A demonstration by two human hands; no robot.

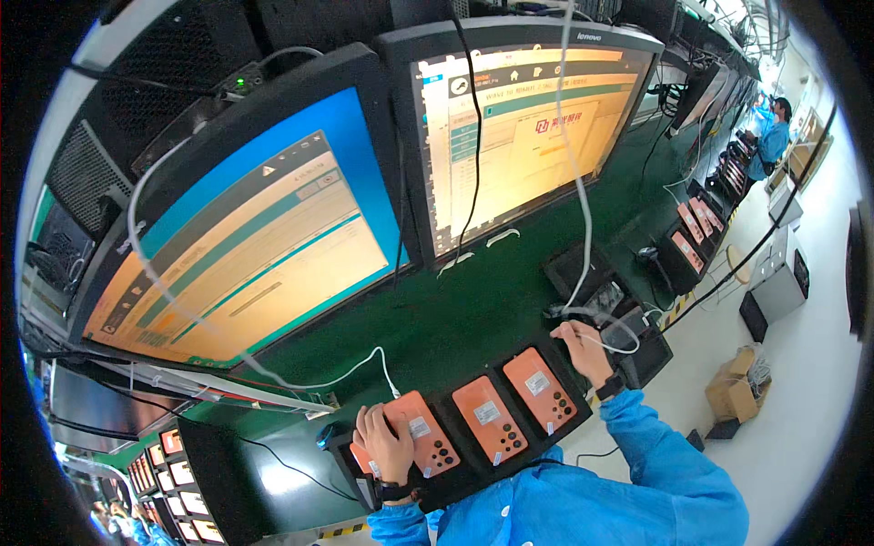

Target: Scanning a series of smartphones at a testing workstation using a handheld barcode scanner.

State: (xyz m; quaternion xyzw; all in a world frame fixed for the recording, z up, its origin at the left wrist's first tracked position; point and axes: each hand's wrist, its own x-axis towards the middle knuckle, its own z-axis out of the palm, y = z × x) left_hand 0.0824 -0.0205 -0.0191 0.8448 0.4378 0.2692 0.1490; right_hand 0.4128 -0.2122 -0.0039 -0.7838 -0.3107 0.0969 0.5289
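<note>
Left hand (387, 444) lies over the leftmost phones (425, 443), fingers bent, at the tray's (456, 426) left end — grip cannot be told; right hand (585, 353) is beside a white cable (588, 238), beyond the right end, grip unclear; step apparently cabling — next move calls for steady phones.

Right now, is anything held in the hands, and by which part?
The left hand lies over orange phones; whether it grips one cannot be told. The right hand is near a white cable; any hold is unclear.
</note>
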